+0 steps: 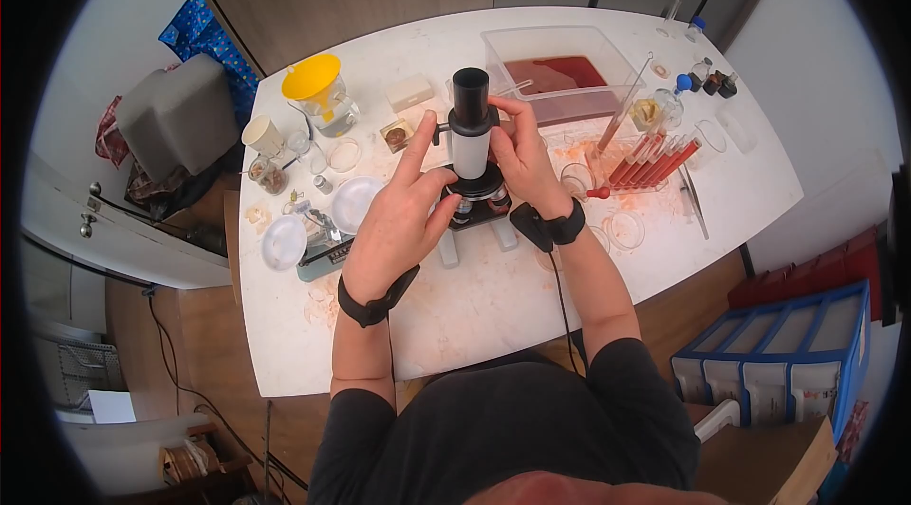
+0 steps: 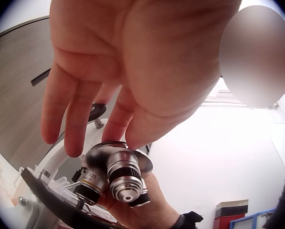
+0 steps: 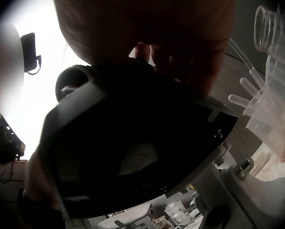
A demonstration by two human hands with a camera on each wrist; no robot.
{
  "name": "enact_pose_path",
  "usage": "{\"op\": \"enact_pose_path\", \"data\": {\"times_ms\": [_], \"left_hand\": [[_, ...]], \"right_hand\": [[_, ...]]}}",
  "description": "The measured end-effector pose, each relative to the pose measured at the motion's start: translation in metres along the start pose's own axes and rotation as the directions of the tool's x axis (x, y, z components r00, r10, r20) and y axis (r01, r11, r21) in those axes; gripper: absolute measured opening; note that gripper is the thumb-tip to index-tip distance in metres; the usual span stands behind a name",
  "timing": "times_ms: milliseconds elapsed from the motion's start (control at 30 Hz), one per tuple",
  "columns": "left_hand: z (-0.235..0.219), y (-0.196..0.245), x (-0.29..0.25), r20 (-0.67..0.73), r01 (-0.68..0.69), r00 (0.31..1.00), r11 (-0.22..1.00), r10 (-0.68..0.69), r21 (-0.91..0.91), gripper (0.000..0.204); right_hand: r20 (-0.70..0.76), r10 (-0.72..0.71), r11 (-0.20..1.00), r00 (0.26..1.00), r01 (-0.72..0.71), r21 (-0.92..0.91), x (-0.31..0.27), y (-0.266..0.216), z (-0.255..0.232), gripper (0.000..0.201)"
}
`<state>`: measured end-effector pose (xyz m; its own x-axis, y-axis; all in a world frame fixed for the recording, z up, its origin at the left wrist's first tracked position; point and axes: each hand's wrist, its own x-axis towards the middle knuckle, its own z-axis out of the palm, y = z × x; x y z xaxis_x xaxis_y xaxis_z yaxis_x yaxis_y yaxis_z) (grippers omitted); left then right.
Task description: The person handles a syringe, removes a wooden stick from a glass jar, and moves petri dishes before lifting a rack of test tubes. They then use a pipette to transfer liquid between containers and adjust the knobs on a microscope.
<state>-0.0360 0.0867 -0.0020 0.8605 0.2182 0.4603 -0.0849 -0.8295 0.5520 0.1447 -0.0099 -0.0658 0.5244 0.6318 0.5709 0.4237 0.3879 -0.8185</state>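
Note:
A microscope point(image 1: 472, 156) with a black eyepiece tube and white body stands at the table's front middle. My left hand point(image 1: 392, 225) is at its left side. In the left wrist view, its thumb and index finger pinch the rim of the nosepiece point(image 2: 99, 156), while two other fingers reach down beside it. Several silver objectives point(image 2: 125, 179) hang below the nosepiece. On the other side, my right hand point(image 1: 529, 158) grips the microscope's upper body, fingers behind the tube and thumb in front. A dark plate point(image 3: 109, 138) fills much of the right wrist view, below that hand.
Behind the microscope sits a clear tub point(image 1: 531, 40) with red liquid. To the right are a rack of red test tubes point(image 1: 655, 163), petri dishes point(image 1: 623, 230) and tweezers point(image 1: 697, 206). At left stand a yellow funnel point(image 1: 311, 80), a paper cup point(image 1: 263, 137) and white dishes point(image 1: 284, 242).

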Motion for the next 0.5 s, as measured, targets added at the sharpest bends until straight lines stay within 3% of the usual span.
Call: {"op": "enact_pose_path", "data": {"times_ms": [500], "left_hand": [[0.0001, -0.0003, 0.0004, 0.001, 0.0, 1.0, 1.0, 0.0, 0.003, 0.016]], "right_hand": [[0.004, 0.004, 1.0, 1.0, -0.004, -0.014, -0.0002, -0.0013, -0.0005, 0.035]]}}
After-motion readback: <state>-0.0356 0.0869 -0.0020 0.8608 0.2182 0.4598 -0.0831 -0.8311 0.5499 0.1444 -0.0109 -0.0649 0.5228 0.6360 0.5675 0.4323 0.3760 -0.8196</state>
